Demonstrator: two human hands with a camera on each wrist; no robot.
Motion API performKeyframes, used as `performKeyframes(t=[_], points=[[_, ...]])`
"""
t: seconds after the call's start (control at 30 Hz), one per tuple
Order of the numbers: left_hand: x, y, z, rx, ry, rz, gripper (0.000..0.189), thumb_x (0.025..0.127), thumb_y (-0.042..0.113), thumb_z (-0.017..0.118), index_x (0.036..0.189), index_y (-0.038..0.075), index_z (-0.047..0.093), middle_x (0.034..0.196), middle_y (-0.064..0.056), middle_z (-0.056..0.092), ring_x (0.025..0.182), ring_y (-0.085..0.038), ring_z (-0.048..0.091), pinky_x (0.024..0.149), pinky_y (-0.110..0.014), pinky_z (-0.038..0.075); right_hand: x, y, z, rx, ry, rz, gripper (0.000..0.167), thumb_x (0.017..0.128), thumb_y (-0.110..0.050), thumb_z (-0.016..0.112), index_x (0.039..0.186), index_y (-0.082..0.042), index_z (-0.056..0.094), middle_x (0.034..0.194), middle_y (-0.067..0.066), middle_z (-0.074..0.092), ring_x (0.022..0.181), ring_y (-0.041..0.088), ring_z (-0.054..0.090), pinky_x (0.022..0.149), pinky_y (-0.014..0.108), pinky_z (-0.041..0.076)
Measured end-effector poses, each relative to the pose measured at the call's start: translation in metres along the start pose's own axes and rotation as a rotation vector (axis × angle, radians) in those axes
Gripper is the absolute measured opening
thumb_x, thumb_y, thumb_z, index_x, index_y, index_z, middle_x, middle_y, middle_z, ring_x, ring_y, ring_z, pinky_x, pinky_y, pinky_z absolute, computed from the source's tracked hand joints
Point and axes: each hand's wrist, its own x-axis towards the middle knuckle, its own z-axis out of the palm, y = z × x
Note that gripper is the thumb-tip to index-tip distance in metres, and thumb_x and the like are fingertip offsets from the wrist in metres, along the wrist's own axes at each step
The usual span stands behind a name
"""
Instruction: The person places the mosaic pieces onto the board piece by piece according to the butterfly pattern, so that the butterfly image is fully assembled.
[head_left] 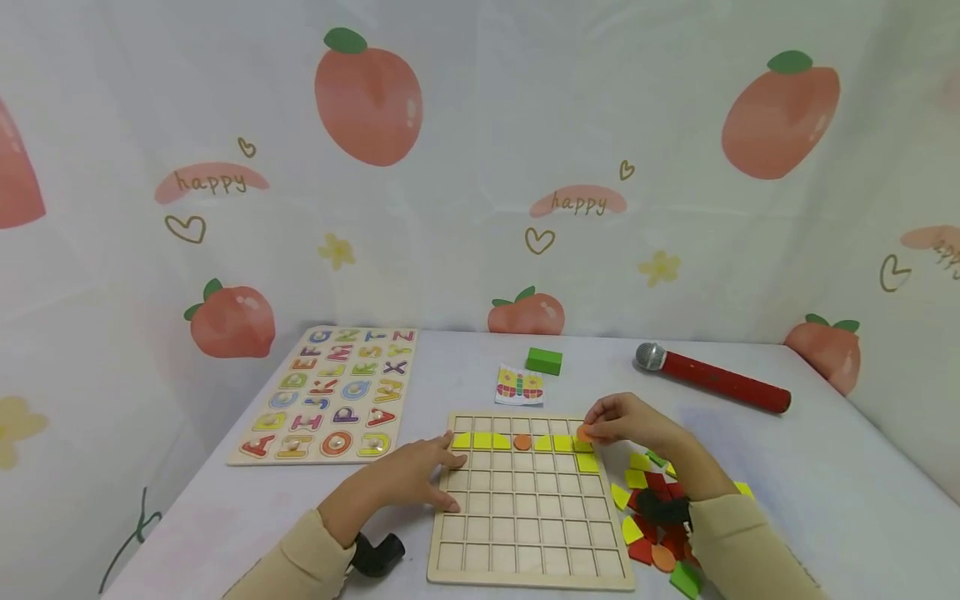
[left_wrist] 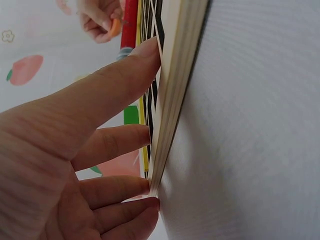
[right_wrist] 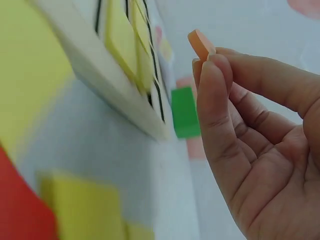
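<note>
A wooden grid board point(head_left: 525, 579) lies on the table between the hands. My left hand point(head_left: 408, 475) rests at its left edge, fingers spread; the left wrist view shows thumb point(left_wrist: 142, 50) and fingertips along the rim. Between thumb and fingers my right hand point(head_left: 637, 425) pinches an orange disc point(right_wrist: 201, 46), held over the board's upper right corner. Yellow pieces point(head_left: 482, 441) sit along an upper row, with another orange disc point(head_left: 522, 442) in the middle of that row. One yellow square point(head_left: 588, 462) lies a row lower at the right.
Loose red, yellow, green and orange pieces point(head_left: 663, 557) are heaped right of the board, under my right forearm. Behind the board are a butterfly pattern card point(head_left: 519, 386) and a green block point(head_left: 543, 361). An alphabet puzzle point(head_left: 327, 392) lies left, a red microphone point(head_left: 716, 379) back right.
</note>
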Motion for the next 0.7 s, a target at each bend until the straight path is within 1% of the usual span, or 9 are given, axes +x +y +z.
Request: performKeyframes(t=[0.13,0.3,0.4,0.57,0.7], points=[[0.0,0.0,0.0,-0.011,-0.001,0.007,0.067,0.072,0.043,0.076,0.129,0.014,0.057,0.151,-0.018,0.029,0.137,-0.038,0.032,0.111,-0.053,0.029,0.003,-0.005,0.014,-0.001,-0.039,0.028,0.025,0.086,-0.017,0.066,0.099,0.005,0.061,0.082,0.001,0.065,0.071,0.012,0.059,0.071,0.024,0.056],[0.0,0.001,0.0,-0.019,-0.005,0.008,0.067,0.072,0.043,0.076,0.129,0.014,0.057,0.151,-0.018,0.029,0.137,-0.039,0.031,0.111,-0.053,0.029,0.005,-0.005,0.025,-0.02,-0.076,0.017,0.022,0.086,-0.014,0.066,0.096,0.004,0.062,0.077,0.001,0.064,0.067,0.012,0.057,0.065,0.021,0.052],[0.0,0.001,0.0,-0.016,-0.004,0.002,0.067,0.072,0.044,0.076,0.129,0.015,0.057,0.151,-0.017,0.029,0.137,-0.039,0.031,0.11,-0.053,0.029,0.006,-0.003,0.028,-0.04,-0.075,0.004,0.02,0.085,-0.014,0.068,0.093,0.004,0.063,0.075,0.0,0.063,0.066,0.013,0.054,0.062,0.02,0.049],[0.0,0.0,0.0,-0.018,-0.007,-0.009,0.067,0.072,0.043,0.076,0.129,0.015,0.057,0.151,-0.017,0.028,0.137,-0.039,0.031,0.11,-0.054,0.029,0.008,-0.001,0.032,-0.098,-0.059,-0.026,0.019,0.082,-0.015,0.07,0.089,0.002,0.066,0.074,0.0,0.062,0.068,0.014,0.051,0.063,0.022,0.045],[0.0,-0.001,0.0,-0.017,-0.008,-0.006,0.067,0.072,0.043,0.076,0.129,0.015,0.057,0.152,-0.017,0.028,0.137,-0.04,0.031,0.11,-0.055,0.029,0.007,-0.001,0.034,-0.14,-0.034,-0.037,0.016,0.081,-0.014,0.071,0.085,0.001,0.066,0.072,-0.001,0.06,0.069,0.013,0.05,0.063,0.022,0.044]])
